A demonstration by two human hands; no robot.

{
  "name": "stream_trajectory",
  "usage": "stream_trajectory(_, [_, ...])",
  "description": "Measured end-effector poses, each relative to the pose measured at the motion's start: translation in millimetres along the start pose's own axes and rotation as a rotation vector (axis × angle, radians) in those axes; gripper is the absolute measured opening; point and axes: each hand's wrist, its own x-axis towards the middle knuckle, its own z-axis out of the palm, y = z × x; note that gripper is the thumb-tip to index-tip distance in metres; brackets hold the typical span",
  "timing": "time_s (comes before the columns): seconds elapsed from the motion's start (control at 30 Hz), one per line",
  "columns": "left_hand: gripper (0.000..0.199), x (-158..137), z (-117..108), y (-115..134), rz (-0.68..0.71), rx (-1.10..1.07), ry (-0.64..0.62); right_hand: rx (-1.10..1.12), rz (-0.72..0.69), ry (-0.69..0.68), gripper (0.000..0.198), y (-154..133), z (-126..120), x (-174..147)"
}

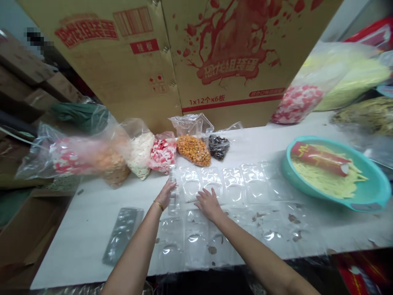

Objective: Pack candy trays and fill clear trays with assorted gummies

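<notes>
Left hand (pixel 166 196) at a clear tray's edge (pixel 173 203), grip unclear from here; right hand (pixel 210 205) spread over neighbouring trays (pixel 235 188). Light touch best: align edges, avoid creasing.

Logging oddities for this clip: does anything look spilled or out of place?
Brown flakes lie scattered unevenly over the near row of clear trays; whether spilled or placed, I cannot tell. A red cup lies sideways on pale strips in the teal basin.
</notes>
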Motion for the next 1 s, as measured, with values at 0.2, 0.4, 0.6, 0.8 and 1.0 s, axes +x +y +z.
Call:
stream_trajectory(0.2, [0.049, -77, 14, -22, -0.084, -0.334, -0.045, 0.796, 0.167, -0.058, 0.028, -83, -23, -2])
stream_trajectory(0.4, [0.054, -145, 18, -48, -0.151, -0.612, 0.036, 1.035, 0.240, -0.220, 0.024, -118, 0, -46])
stream_trajectory(0.6, [0.059, -184, 1, -62, -0.210, -0.650, 0.102, 1.119, 0.292, -0.334, 0.025, -134, 25, -72])
stream_trajectory(0.8, [0.055, -188, -7, -64, -0.170, -0.642, 0.093, 1.089, 0.296, -0.403, 0.025, -145, 28, -68])
stream_trajectory(1.0, [0.051, -199, -16, -73, -0.151, -0.685, 0.076, 1.136, 0.317, -0.427, 0.023, -157, 28, -79])
